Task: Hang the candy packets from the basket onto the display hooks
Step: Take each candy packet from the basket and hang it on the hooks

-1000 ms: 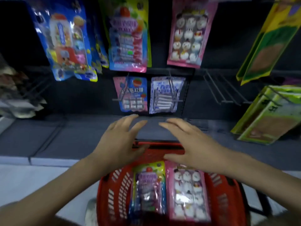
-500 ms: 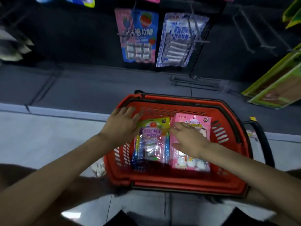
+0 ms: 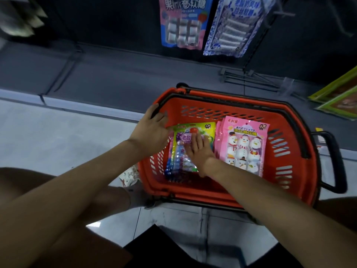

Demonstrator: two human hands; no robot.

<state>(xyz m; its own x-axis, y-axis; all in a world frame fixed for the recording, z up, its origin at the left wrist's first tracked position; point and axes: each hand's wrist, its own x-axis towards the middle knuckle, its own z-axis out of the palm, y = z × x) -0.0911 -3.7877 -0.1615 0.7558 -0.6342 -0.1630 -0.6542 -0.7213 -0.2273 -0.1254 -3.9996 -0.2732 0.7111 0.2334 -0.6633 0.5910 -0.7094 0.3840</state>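
A red basket (image 3: 301, 171) stands on the floor below me. Inside lie a yellow-green candy packet (image 3: 180, 151) on the left and a pink snowman candy packet (image 3: 244, 147) on the right. My left hand (image 3: 152, 130) lies on the basket's left rim and touches the left edge of the yellow-green packet, fingers spread. My right hand (image 3: 199, 149) rests flat on top of the yellow-green packet with its fingers stretched forward. Neither hand visibly curls round a packet. Empty wire display hooks (image 3: 251, 78) jut from the dark panel above the basket.
A pink-blue packet (image 3: 183, 22) and a white-blue packet (image 3: 231, 26) hang on the dark display wall. Green-yellow packets (image 3: 340, 97) hang at the right. The basket's black handle (image 3: 336, 161) sticks out to the right. Grey floor tiles lie to the left.
My view has dropped and closed in on the basket. My right hand has moved left from the pink packet onto the yellow-green one. My left hand has shifted outward to the rim.
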